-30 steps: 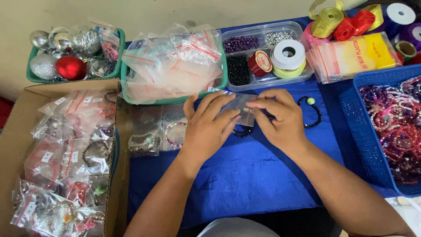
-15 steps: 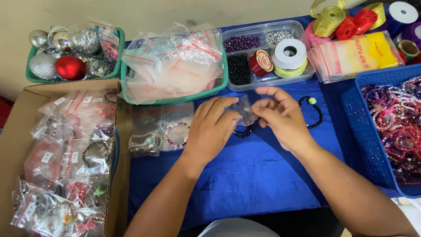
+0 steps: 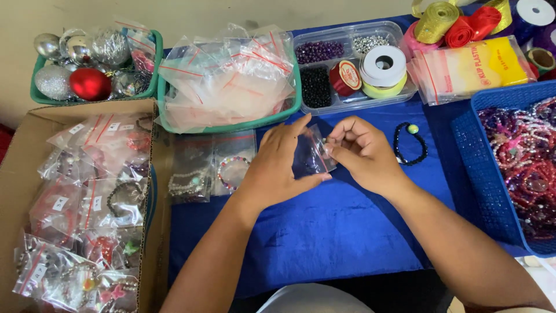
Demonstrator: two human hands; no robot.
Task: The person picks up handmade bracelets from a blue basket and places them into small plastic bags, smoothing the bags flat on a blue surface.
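Note:
Both my hands hold a small clear zip bag (image 3: pixel 313 155) above the blue cloth (image 3: pixel 324 232). My left hand (image 3: pixel 277 168) grips the bag's left side and bottom with thumb and fingers. My right hand (image 3: pixel 362 153) pinches the bag's upper right edge. What is inside the bag I cannot tell. A black bead bracelet with a green bead (image 3: pixel 410 144) lies on the cloth just right of my right hand. Two bagged bracelets (image 3: pixel 211 168) lie on the cloth left of my left hand.
A green tray of empty clear bags (image 3: pixel 229 87) stands behind my hands. A clear box with beads and ribbon rolls (image 3: pixel 353 66) is at the back. A blue basket of bracelets (image 3: pixel 515 168) is right. A cardboard box of bagged bracelets (image 3: pixel 81 197) is left, and ornaments (image 3: pixel 87 66) fill a far-left tray.
My hands have lifted the small bag off the cloth and turned it more upright. The black bracelet on the right now lies fully uncovered.

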